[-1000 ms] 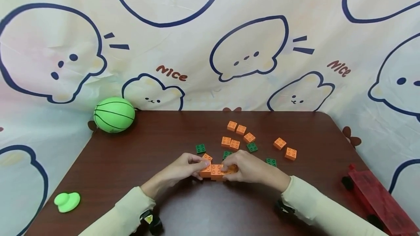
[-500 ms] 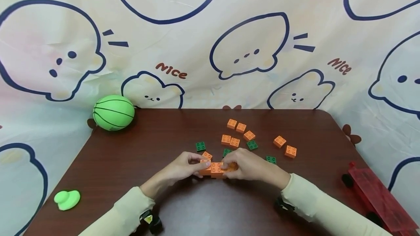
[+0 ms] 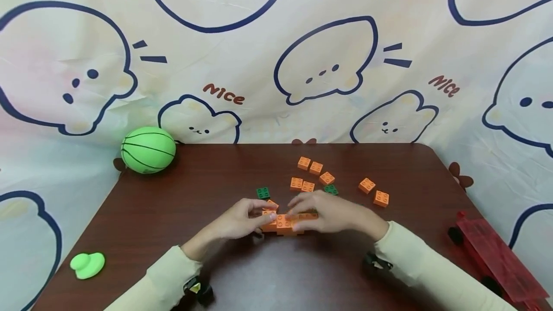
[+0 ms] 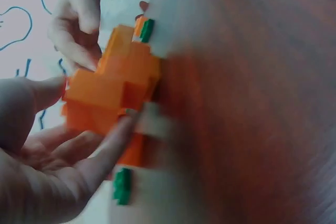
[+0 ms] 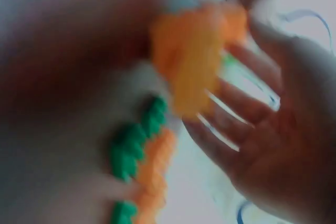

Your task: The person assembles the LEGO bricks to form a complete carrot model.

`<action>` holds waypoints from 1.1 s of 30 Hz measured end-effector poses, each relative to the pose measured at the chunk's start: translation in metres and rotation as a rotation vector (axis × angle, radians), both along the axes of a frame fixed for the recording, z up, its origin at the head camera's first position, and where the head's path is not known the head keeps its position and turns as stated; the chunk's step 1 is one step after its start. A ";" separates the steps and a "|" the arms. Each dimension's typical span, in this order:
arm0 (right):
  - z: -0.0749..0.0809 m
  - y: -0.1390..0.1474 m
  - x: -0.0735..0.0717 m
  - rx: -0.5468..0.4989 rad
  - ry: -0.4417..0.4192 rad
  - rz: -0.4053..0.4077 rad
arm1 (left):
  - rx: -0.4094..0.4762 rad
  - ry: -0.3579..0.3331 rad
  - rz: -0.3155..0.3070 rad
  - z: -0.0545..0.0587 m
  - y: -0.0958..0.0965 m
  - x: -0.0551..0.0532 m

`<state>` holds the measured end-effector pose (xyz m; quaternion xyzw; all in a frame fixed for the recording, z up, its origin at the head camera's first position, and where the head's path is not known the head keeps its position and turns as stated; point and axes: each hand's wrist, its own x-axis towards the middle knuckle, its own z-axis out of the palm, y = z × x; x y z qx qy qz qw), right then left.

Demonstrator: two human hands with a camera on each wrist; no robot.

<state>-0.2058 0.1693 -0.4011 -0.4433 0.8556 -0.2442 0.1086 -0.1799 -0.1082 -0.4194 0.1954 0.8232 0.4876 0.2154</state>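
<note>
Orange toy building bricks joined into a stepped block (image 3: 283,224) sit between the two hands near the table's middle. My left hand (image 3: 242,218) holds the block's left end, thumb on the near side and fingers beyond, as the left wrist view (image 4: 97,95) confirms. At the other end, my right hand (image 3: 334,212) has its fingers extended and loosely spread around the block; the right wrist view shows those fingers (image 5: 244,106) fairly straight beside the orange bricks (image 5: 194,72). A loose orange brick (image 3: 272,204) lies just behind the left fingers, and a green brick (image 3: 263,193) farther back.
Several loose orange bricks (image 3: 327,178) and a green brick (image 3: 330,189) lie beyond the right hand. Two orange bricks (image 3: 381,198) are farther right. A red toy vehicle (image 3: 497,253) stands at the right edge, a green ball (image 3: 148,150) back left, a light-green object (image 3: 88,266) front left.
My right hand has loosened from the block's right end, its fingers lifting and spreading, and now covers the nearby green bricks. My left hand keeps its hold.
</note>
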 end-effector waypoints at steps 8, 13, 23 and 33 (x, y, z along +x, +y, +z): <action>0.004 0.022 -0.045 0.059 0.137 -0.334 | -0.194 0.394 0.055 0.008 0.015 0.011; -0.019 0.016 -0.058 0.151 0.224 -0.350 | -0.227 0.449 -0.005 -0.002 0.033 0.009; -0.016 0.022 -0.050 0.024 0.130 -0.265 | -0.141 0.389 -0.055 -0.010 0.045 0.005; 0.009 0.039 -0.002 -0.153 0.030 -0.075 | -0.144 0.378 -0.074 -0.007 0.044 0.003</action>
